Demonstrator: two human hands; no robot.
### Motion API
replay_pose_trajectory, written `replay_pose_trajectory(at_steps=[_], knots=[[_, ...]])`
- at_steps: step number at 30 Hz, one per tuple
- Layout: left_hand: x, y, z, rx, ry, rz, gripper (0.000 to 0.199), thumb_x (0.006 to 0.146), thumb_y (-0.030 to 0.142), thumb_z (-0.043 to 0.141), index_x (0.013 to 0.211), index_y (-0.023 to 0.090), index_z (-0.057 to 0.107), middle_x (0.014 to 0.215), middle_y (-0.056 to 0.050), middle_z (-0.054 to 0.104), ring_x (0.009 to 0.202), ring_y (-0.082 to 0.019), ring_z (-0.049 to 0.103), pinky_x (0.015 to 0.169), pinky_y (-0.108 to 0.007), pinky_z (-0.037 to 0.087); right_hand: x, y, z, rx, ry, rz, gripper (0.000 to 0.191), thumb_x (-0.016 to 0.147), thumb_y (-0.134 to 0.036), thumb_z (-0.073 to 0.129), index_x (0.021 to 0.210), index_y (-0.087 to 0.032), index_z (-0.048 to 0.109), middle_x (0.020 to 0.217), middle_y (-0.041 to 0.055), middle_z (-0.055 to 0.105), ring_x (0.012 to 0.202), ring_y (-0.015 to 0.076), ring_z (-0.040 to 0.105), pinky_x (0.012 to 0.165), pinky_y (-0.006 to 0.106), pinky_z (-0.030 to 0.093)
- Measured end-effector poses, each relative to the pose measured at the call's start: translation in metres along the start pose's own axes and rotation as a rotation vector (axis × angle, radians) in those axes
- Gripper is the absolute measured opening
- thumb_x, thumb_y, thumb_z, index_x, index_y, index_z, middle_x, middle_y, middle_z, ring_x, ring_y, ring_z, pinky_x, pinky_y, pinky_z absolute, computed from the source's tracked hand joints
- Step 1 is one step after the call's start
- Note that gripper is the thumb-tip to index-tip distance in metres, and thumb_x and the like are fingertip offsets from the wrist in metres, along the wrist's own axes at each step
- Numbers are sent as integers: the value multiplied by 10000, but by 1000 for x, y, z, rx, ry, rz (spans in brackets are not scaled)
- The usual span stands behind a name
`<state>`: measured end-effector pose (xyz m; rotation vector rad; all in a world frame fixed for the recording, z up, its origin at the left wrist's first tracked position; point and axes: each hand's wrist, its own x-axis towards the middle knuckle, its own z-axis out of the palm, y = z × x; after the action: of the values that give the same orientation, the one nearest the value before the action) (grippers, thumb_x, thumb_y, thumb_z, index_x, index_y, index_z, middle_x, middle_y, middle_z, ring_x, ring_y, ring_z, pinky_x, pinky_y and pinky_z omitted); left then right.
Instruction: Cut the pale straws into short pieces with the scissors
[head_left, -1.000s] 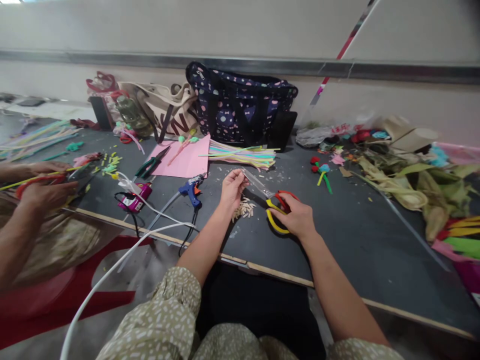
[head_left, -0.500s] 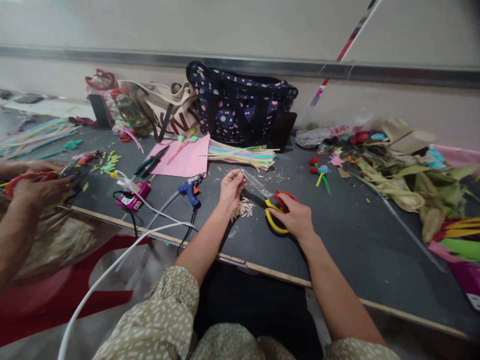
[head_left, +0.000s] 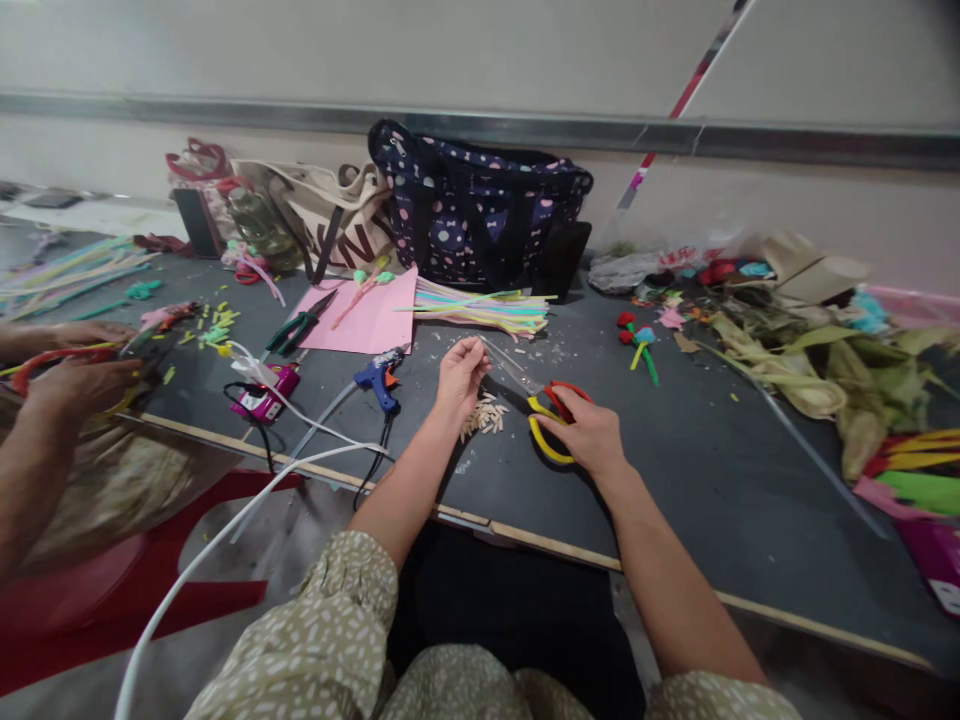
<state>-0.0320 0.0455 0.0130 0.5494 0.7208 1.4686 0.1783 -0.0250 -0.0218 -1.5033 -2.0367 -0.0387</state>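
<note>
My right hand [head_left: 591,430] is closed around the handles of a pair of scissors [head_left: 556,459] with red and yellow grips. Their blades point up and left, toward the fingertips of my left hand [head_left: 460,380]. Those fingers are pinched together close to the blade tips; whatever sits between them is too small to make out. On the dark table just below lies a little pile of short beige cut pieces [head_left: 491,414], partly covered by my left hand.
A blue glue gun [head_left: 381,380] and a purple box with cables [head_left: 268,393] lie to the left. Behind are pipe cleaners [head_left: 480,308], pink paper [head_left: 390,315], pliers [head_left: 294,330] and a dotted bag [head_left: 480,210]. Dried husks [head_left: 810,370] lie right. Another person's hand [head_left: 82,385] holds scissors at far left.
The scissor blades look narrower, closer together than before. Both hands stay in nearly the same place, and the whole view has shifted very slightly.
</note>
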Motion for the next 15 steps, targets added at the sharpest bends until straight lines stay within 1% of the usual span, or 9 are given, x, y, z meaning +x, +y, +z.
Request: replay_pose_trajectory(at_steps=[3, 6, 8, 11, 13, 15], knots=[[1, -1, -1, -6, 1, -6, 315, 586, 274, 831, 775, 153, 610, 640, 49, 572, 537, -33, 517, 544, -164, 442, 1, -2, -1, 0, -1, 6, 559, 817, -633, 507, 1142, -193, 622, 1079, 83, 699, 904, 218, 671, 750, 301, 486], [2, -1, -1, 2, 7, -20, 313, 589, 271, 827, 784, 155, 612, 666, 43, 593, 532, -29, 514, 546, -164, 446, 2, -8, -6, -30, -15, 53, 532, 795, -623, 533, 1125, -213, 608, 1019, 73, 708, 860, 227, 675, 705, 306, 479], [2, -1, -1, -2, 6, -24, 317, 593, 265, 823, 813, 162, 621, 687, 38, 609, 535, -28, 518, 554, -163, 453, 4, -13, -10, -31, -34, 100, 551, 762, -625, 562, 1130, -216, 582, 951, 62, 711, 798, 226, 676, 659, 300, 467], [2, 1, -1, -19, 3, -18, 327, 597, 254, 820, 849, 169, 630, 698, 31, 623, 544, -31, 528, 564, -162, 459, 6, -17, -15, 31, -70, 176, 602, 741, -628, 572, 1173, -211, 523, 829, 33, 700, 697, 207, 665, 608, 285, 448], [1, 2, -1, -21, 9, -18, 316, 599, 252, 819, 837, 170, 627, 697, 29, 624, 544, -31, 530, 568, -163, 460, 6, -16, -16, 55, -68, 196, 601, 751, -630, 552, 1179, -211, 508, 782, 23, 691, 665, 201, 657, 587, 279, 439], [1, 3, 0, -20, 16, -17, 305, 599, 249, 820, 817, 170, 622, 697, 29, 625, 540, -29, 527, 566, -162, 456, 6, -13, -14, 32, -37, 182, 587, 756, -639, 537, 1163, -216, 527, 798, 31, 695, 678, 205, 658, 586, 279, 436]])
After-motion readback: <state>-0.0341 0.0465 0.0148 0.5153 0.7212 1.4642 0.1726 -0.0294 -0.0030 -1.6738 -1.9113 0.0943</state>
